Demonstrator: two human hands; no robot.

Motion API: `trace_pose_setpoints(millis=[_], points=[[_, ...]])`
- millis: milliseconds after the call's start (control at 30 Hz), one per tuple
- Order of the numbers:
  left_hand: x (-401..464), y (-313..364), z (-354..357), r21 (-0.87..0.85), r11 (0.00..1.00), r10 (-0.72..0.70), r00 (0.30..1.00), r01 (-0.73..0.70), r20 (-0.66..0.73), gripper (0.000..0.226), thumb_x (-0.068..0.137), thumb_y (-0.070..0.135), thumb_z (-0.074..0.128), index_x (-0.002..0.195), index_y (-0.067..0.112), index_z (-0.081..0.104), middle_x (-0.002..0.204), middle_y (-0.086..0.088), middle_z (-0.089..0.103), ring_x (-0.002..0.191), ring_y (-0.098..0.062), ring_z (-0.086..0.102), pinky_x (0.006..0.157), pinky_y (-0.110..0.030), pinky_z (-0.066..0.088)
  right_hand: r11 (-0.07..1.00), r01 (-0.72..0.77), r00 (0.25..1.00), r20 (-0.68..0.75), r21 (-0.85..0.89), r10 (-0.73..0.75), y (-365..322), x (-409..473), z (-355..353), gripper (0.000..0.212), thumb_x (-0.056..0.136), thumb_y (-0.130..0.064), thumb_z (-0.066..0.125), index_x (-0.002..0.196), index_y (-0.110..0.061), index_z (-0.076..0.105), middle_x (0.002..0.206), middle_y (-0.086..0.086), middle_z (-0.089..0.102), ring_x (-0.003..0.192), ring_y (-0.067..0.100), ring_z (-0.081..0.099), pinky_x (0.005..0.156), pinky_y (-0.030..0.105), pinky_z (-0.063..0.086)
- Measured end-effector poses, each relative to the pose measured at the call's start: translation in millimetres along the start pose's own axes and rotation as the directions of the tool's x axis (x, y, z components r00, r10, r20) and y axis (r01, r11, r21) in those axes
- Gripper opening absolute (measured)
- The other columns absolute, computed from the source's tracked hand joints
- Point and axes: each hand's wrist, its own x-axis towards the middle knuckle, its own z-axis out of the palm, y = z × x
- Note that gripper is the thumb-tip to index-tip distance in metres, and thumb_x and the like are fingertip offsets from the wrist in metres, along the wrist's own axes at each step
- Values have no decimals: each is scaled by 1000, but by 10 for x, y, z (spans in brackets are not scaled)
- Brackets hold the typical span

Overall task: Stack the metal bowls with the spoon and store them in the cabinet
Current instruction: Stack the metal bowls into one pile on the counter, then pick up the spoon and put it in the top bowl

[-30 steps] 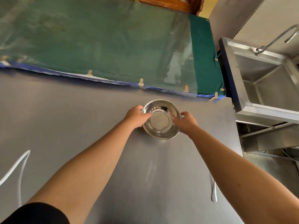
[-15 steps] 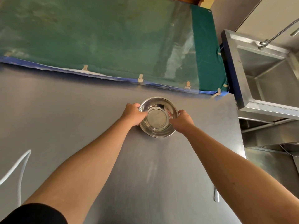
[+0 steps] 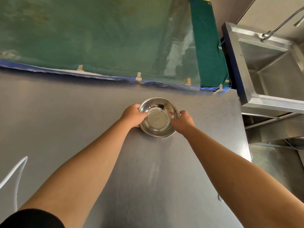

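Resting on the steel table (image 3: 115, 162), toward its far edge and nearer its right side, a metal bowl (image 3: 158, 118) is gripped from both flanks. Its left rim is clasped by the left hand (image 3: 134, 115), with the thumb hooked over the rim into the bowl and the other fingers wrapped against the outer wall. Its right rim is clasped likewise by the right hand (image 3: 183, 120), the thumb lying inside against the polished wall. Both grips are closed narrowly on the rim. Whether a single bowl or a nested stack is held cannot be told. No contents are seen on its flat bottom.

Beyond the bowl, along the table's far edge, a green cloth under a clear plastic sheet (image 3: 98, 35) is spread, edged in blue and fixed by small clips. To the right of the bowl, past the table's edge, a steel sink (image 3: 269, 66) with a curved faucet (image 3: 279, 23) is seen. Nearer than the bowl, at the table's right edge beside the right forearm, a small metal piece (image 3: 220, 197) is partly shown; what it is cannot be told. Far left of the bowl, a white cord (image 3: 16, 175) is looped over the table.
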Motion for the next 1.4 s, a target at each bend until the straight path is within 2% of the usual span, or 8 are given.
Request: trace_pose_setpoints(millis=[133,433,667,767,933,1133,1333,1400], points=[[-80,22,81,-27,1000,-14,999,15,33,40,80,30,71,119,20,67,98,-7,74,83,-23,74,63,-40,65,997,-49,999,9,53,48,129,-40,-53,57,88,-26,66,139,-6,48,107,6,56,96,28,60,82,40,57],[-489,92,594,-19,997,70,995,-69,73,34,78,34,70,111,28,64,96,0,74,82,-25,74,67,-49,65,984,-115,992,-25,138,120,791,-331,-286,50,89,-25,65,134,-8,52,98,2,58,92,26,62,85,43,59],[-844,60,1058,6,993,120,987,-121,111,34,79,33,72,112,33,64,94,17,68,89,-20,71,78,-48,63,972,-177,977,-88,155,192,1378,-655,-404,49,90,-24,61,136,-13,52,91,-2,59,78,17,61,65,29,50],[-1004,37,1210,37,990,131,984,-136,121,41,81,35,72,120,30,64,92,20,65,88,-18,70,78,-48,63,956,-186,975,-74,228,207,1594,-785,-412,53,91,-23,61,141,-11,50,105,3,63,94,25,66,83,40,58],[-1174,-34,1361,51,991,119,986,-126,117,44,82,34,72,125,28,64,96,18,65,91,-23,70,80,-50,62,944,-172,976,-85,282,203,1865,-917,-388,55,94,-28,58,146,-12,49,134,9,63,118,30,63,98,39,52],[-1269,-94,1426,23,997,77,992,-80,102,40,80,36,71,119,31,65,95,15,69,87,-19,70,81,-48,62,936,-123,973,-146,328,179,2057,-970,-367,49,97,-34,58,142,-17,52,123,2,68,110,24,64,88,34,51],[-1347,-111,1433,81,991,99,989,-108,106,32,83,34,69,114,32,61,96,13,69,94,-20,69,79,-40,59,969,-193,946,-232,155,225,2352,-937,-449,42,94,-20,59,135,-14,53,112,7,68,82,22,61,71,29,43],[-1362,-109,1440,159,976,135,986,-149,97,31,85,34,68,114,28,61,102,9,68,97,-21,66,78,-33,52,977,-209,947,-238,48,214,2448,-921,-460,43,93,-21,61,134,-10,52,120,11,65,94,28,64,75,30,42]])
